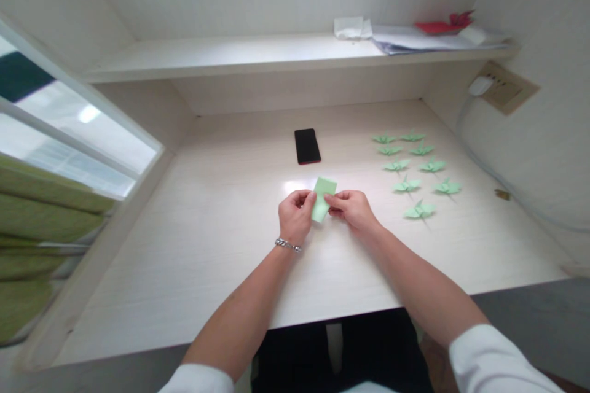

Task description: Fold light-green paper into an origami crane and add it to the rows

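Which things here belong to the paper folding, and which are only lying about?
In use: green paper, held by left hand and right hand; folded green cranes on the desk.
Lying about: black phone; papers and red paper figure on the shelf.

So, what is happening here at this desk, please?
A person sits at a pale wooden desk and holds a small sheet of green paper between both hands, the left hand and the right hand pinching it from each side just above the desk. To the right, nine finished green paper cranes lie in two rows. A black phone lies behind the hands. The shelf above holds papers and a red paper shape.
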Motion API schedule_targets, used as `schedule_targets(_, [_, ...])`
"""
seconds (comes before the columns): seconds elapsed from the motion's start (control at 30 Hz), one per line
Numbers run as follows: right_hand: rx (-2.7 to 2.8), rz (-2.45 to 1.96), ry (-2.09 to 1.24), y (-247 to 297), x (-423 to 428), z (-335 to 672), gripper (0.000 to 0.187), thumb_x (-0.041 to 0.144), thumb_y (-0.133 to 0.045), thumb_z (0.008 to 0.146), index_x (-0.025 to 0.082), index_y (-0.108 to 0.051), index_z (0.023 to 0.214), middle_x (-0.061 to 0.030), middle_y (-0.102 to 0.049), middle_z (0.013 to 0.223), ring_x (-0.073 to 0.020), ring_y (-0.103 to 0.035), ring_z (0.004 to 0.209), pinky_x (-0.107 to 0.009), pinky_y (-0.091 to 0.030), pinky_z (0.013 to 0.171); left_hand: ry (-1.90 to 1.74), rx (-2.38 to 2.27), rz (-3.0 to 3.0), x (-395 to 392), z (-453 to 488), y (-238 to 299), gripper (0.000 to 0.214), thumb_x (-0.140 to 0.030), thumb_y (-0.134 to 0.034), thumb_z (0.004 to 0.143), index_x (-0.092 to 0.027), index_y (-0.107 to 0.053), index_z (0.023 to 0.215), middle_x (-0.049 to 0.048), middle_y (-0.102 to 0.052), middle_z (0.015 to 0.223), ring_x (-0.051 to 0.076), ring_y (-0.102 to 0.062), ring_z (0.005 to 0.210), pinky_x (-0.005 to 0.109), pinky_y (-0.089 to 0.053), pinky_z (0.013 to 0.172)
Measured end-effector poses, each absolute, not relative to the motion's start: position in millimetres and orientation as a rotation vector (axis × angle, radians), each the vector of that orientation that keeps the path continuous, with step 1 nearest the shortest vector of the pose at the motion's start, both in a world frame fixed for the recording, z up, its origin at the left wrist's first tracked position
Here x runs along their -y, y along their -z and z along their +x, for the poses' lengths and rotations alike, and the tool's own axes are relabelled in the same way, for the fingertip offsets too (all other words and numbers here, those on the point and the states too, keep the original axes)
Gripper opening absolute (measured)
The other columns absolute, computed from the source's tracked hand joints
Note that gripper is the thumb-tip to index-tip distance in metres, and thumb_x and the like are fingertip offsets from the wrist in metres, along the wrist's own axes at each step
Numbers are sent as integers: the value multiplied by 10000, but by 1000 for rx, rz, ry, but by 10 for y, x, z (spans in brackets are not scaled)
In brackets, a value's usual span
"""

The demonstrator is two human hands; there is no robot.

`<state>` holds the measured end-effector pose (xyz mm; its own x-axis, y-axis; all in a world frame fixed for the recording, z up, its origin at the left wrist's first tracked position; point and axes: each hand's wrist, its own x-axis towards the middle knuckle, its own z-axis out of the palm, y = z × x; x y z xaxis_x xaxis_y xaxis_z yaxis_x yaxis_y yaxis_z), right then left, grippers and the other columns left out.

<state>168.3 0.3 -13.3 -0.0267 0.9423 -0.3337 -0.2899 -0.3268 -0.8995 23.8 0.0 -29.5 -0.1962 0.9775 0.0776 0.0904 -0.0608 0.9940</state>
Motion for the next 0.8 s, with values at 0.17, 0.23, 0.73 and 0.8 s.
schedule_targets(0.17, [808, -1202, -1559, 110, -8, 1703, 369, 408, -843, 484, 140, -596, 535, -19, -605, 532, -121, -566, 525, -254, -479, 542, -1370, -1384, 1192, 12, 246, 272, 324, -436, -687, 709, -134, -676, 825, 60, -690, 760, 140, -602, 629, 236, -477, 567])
schedule_targets(0.23, [812, -1170, -1575, 98, -11, 1722, 357, 384, -846, 489, 147, -583, 538, -1, -592, 535, -111, -559, 526, -249, -478, 553, -1362, -1378, 1191, 22, 252, 258, 320, -433, -691, 705, -134, -676, 818, 58, -688, 752, 137, -597, 620, 234, -471, 559])
schedule_targets(0.73, [719, -1055, -1514, 60, -44, 1778, 299, 357, -837, 534, 147, -664, 657, -35, -666, 680, -155, -629, 648, -317, -542, 680, -1339, -1319, 1135, 64, 282, 214, 310, -412, -712, 688, -130, -669, 811, 57, -688, 749, 139, -601, 621, 237, -469, 565])
schedule_targets(0.8, [709, -1040, -1499, 64, -49, 1786, 299, 351, -842, 526, 145, -658, 641, -35, -665, 673, -157, -630, 655, -322, -546, 696, -1337, -1316, 1126, 66, 286, 202, 309, -406, -716, 686, -127, -669, 813, 56, -686, 746, 137, -599, 622, 234, -467, 566])
